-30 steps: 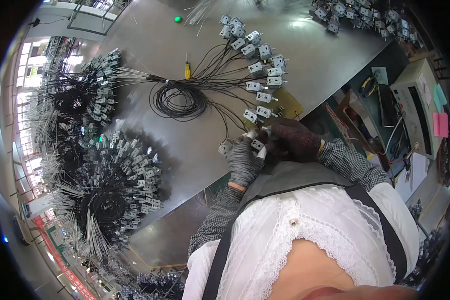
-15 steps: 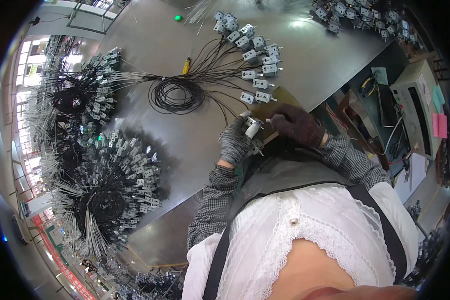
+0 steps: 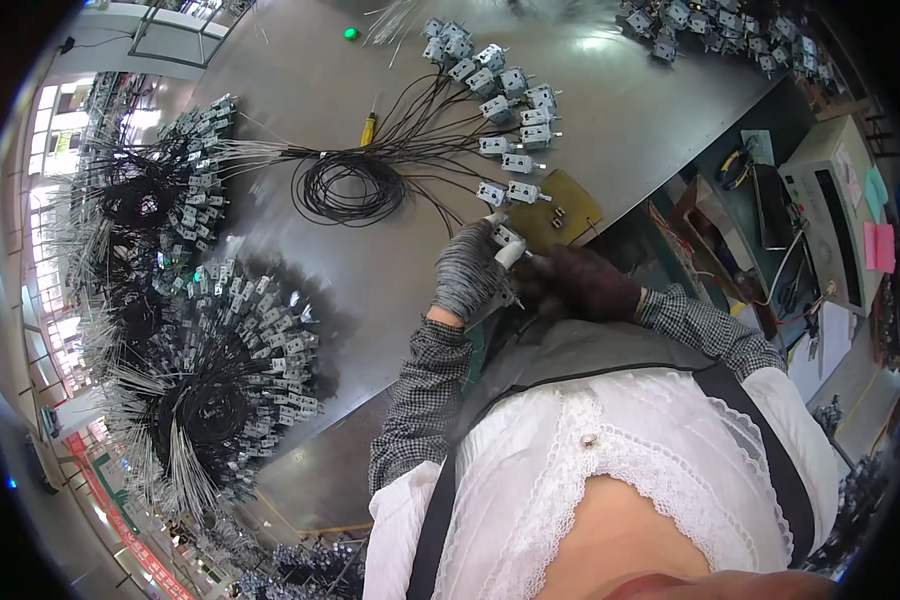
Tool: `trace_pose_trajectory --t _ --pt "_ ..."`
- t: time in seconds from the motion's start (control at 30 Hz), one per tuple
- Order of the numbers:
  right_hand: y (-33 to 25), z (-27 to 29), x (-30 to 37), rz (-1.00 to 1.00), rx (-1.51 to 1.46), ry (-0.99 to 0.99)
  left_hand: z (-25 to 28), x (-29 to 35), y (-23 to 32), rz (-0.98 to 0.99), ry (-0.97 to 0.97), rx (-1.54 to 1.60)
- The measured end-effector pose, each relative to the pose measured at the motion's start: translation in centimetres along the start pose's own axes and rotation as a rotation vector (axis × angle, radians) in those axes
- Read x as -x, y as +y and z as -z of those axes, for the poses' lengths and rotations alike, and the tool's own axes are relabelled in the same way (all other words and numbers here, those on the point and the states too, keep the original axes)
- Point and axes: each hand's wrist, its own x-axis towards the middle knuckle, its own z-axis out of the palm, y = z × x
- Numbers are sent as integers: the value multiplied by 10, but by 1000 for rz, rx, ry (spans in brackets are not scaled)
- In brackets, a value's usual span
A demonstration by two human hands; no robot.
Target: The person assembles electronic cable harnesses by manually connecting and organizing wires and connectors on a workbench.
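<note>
My left hand point(image 3: 467, 272), in a grey striped glove, is closed around a small grey metal box-shaped part point(image 3: 506, 236) near the table's front edge. Fingers and thumb partly cover that part. Just to its right, my right hand point(image 3: 588, 285) wears a dark maroon glove and is smeared by motion, so its fingers cannot be read. Beyond both hands lies a yellowish-brown plate point(image 3: 572, 203) with a few small metal pieces point(image 3: 558, 216) on it. Similar grey metal parts point(image 3: 523, 191) fan out ahead on black cables, which run to a coil point(image 3: 348, 190).
A yellow-handled screwdriver point(image 3: 369, 131) lies beside the coil. Big bundles of cabled parts point(image 3: 220, 400) stand at left, and more parts point(image 3: 725, 35) are heaped far right. Past the table edge are a beige machine point(image 3: 825, 220) and pliers point(image 3: 736, 169).
My right hand has moved down and toward my body, uncovering the plate and the small pieces on it. My left hand keeps its grip on the metal part, nearly in place.
</note>
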Motion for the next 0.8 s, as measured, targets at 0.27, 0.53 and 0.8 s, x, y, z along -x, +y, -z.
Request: trace_pose_trajectory --t 0.27,0.53,0.8 --pt "-14 -1 -1 -167 426 47 11 5 50 -18 -54 -323" --pt "-5 4 -2 -112 320 77 1 3 53 68 26 -283" --pt "-15 5 0 -247 -77 58 -8 1 33 121 38 -159"
